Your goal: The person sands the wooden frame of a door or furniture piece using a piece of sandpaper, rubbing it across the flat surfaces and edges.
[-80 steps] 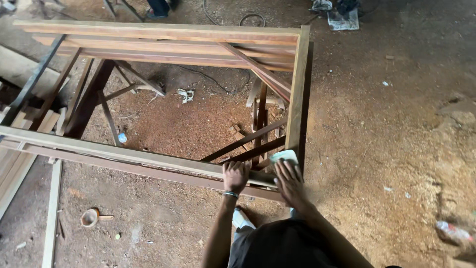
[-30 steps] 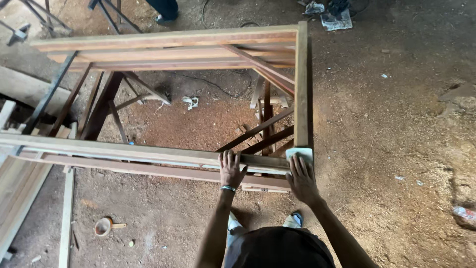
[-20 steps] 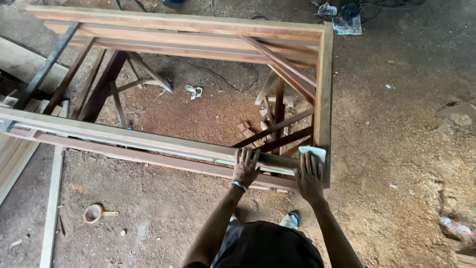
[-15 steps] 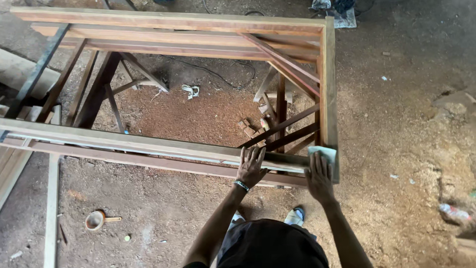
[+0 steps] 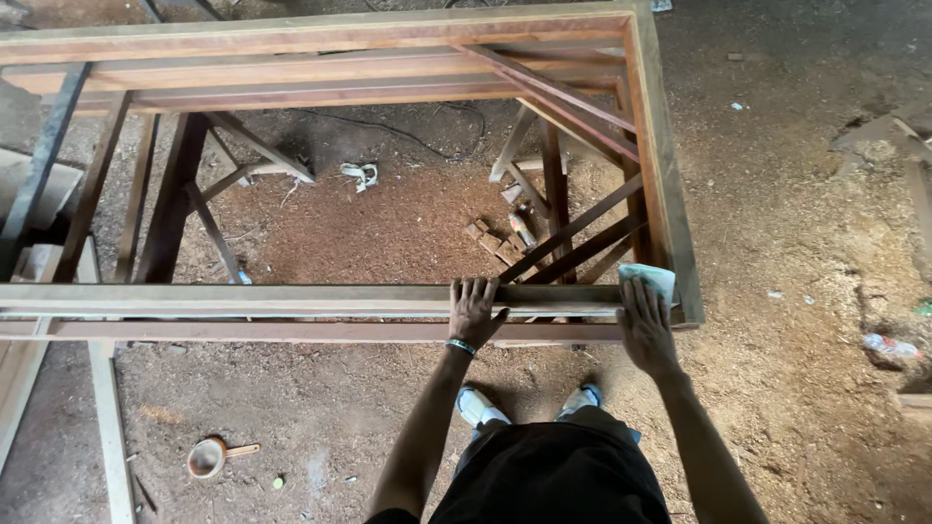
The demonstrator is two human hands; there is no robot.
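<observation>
Sawdust floor (image 5: 388, 223): wood offcuts (image 5: 490, 243), small bowl (image 5: 207, 457), plastic bottle (image 5: 888, 345)
</observation>
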